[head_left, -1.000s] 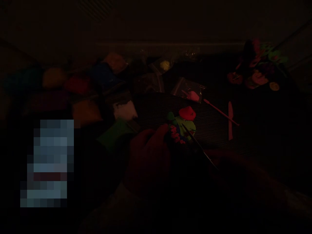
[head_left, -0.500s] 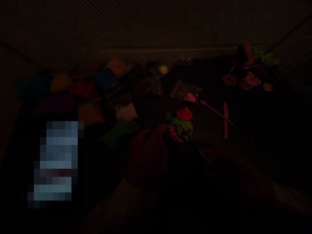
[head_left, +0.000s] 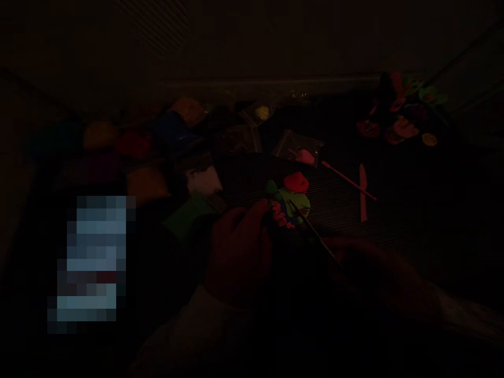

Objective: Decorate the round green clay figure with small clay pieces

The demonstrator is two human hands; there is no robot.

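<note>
The picture is very dark. My left hand (head_left: 240, 252) is closed at the left edge of a small clay figure (head_left: 295, 203), which has a green body, a red cone-shaped top and a row of pink bits along its lower left. From the right, my right hand (head_left: 366, 262) grips a thin pointed metal tool (head_left: 318, 236). Its tip touches or hovers just over the green part; I cannot tell which. Shadow hides most of the right hand's fingers.
Bags of coloured clay lie at the left, among them a green one (head_left: 191, 214) and a white one (head_left: 205, 180). A pink stick (head_left: 346, 179) crosses a pink plastic knife (head_left: 363, 205). Finished-looking clay pieces (head_left: 405, 126) sit back right. A blurred bright screen (head_left: 94, 257) is front left.
The view has shifted very slightly. Both hands, the clay figure and the metal tool keep nearly the same places.
</note>
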